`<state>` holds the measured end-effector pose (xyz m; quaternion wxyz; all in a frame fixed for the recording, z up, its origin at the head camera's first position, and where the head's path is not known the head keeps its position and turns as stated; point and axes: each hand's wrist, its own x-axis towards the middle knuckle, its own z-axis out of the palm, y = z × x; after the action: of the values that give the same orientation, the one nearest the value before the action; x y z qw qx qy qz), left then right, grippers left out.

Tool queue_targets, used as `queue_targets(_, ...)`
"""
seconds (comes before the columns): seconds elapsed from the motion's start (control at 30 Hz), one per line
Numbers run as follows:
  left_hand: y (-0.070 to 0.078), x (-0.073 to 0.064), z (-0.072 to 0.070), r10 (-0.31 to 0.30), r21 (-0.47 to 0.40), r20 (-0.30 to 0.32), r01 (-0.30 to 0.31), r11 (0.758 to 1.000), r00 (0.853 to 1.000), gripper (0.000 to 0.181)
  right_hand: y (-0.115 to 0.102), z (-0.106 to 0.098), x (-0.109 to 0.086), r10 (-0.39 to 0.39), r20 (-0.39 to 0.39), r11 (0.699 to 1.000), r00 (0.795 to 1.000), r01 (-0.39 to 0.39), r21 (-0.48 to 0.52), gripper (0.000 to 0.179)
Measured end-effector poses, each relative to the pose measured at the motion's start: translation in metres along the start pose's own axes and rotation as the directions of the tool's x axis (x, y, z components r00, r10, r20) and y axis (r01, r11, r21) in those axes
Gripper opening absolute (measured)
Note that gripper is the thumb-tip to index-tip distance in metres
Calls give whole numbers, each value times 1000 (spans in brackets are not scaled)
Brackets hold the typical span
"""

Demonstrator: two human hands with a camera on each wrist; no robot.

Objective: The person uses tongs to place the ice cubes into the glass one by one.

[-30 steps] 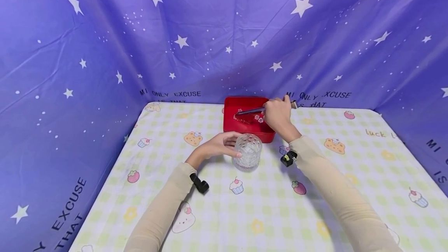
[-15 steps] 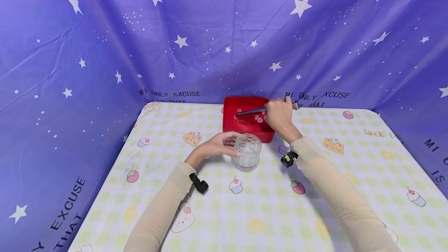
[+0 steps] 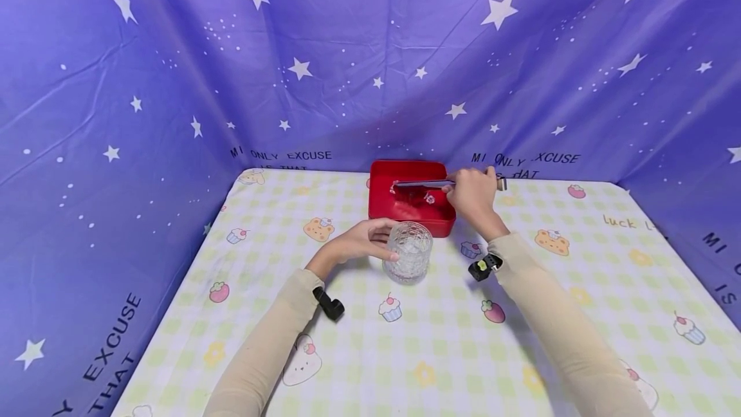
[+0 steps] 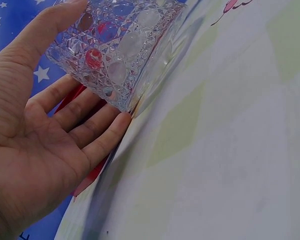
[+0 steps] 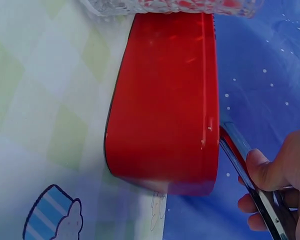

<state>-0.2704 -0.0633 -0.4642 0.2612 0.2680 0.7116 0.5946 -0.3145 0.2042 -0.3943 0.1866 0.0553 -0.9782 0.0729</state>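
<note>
Left hand (image 3: 365, 240) — thumb and fingers half-curved, holding side of patterned glass (image 3: 413, 253); glass upright on tablecloth (image 3: 347, 352), just in front of red box (image 3: 396, 208); right hand (image 3: 473, 197) — fingers curled round tongs (image 3: 425, 183), tips inside box at small pale piece; grip on piece: cannot tell; other pieces (image 3: 429, 199) lie nearby, in box.

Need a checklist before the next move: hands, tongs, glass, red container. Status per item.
1. Left grip on glass: ok, thumb and fingers around its side.
2. Glass upright on tablecloth: ok.
3. Right grip on tongs: ok.
4. Tong tips within red container outline, head view: ok, beside small pieces.
5. Piece pinched between tips: cannot tell, too small.
6. Gap between glass and container: cannot tell.
</note>
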Motion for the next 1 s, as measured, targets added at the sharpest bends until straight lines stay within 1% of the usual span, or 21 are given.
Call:
queue_targets(0.13,0,0,1,-5,5,-1,5,1000,1000,64,4,-3,-4,30,-4,999,1000,-29,42,25)
queue_targets(0.37,2,0,2,-9,14,2,9,1000,1000,64,11,-11,-10,77,-48,989,996,-70,130,22)
queue_targets(0.43,3,1,1,-10,14,4,10,1000,1000,64,13,-15,-10,96,-43,984,994,-89,153,22)
queue_targets(0.57,3,2,0,-12,17,6,12,1000,1000,64,18,-22,-10,123,-19,968,992,-116,222,23)
queue_targets(0.73,3,2,-1,-10,28,-1,10,1000,1000,64,27,-30,-12,149,39,929,988,-154,336,23)
queue_targets(0.83,3,1,-1,-10,34,-3,10,999,1000,64,32,-33,-14,167,77,910,983,-184,372,25)
queue_targets(1.0,2,-1,1,-20,30,-5,21,999,1000,63,40,-36,-17,180,118,887,977,-213,410,28)
